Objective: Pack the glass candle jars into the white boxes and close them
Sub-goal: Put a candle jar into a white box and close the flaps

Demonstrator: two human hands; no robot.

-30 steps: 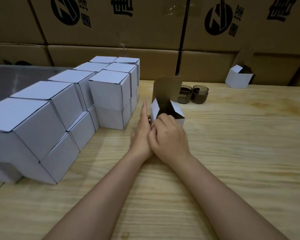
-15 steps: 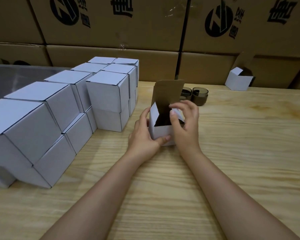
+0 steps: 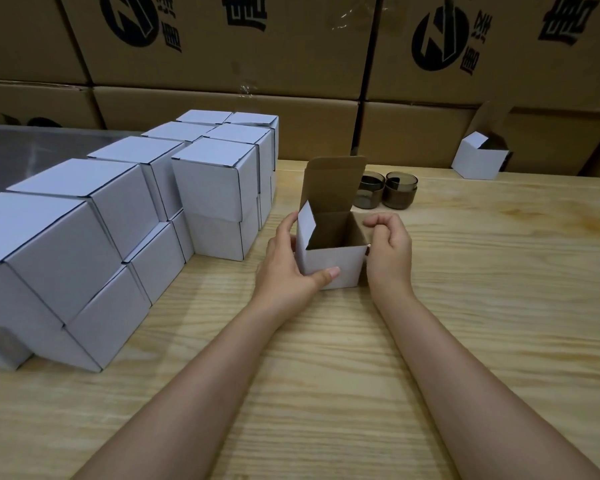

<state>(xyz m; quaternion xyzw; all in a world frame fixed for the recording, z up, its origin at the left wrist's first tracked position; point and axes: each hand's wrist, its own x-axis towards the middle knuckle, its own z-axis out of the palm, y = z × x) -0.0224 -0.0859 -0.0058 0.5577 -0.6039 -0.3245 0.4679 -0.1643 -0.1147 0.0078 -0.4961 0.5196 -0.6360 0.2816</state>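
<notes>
The left hand (image 3: 288,268) is gripping the open box (image 3: 336,268) by its left wall while the right hand (image 3: 390,247), just lifted off its mouth, is pinching its right edge, leaving it ready for 1 of the 2 jars (image 3: 400,194) sitting just behind it.

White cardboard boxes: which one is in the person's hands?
The open white cardboard box at centre, lid flap upright, gripped by left hand and right hand; the stacked white boxes are closed.
</notes>
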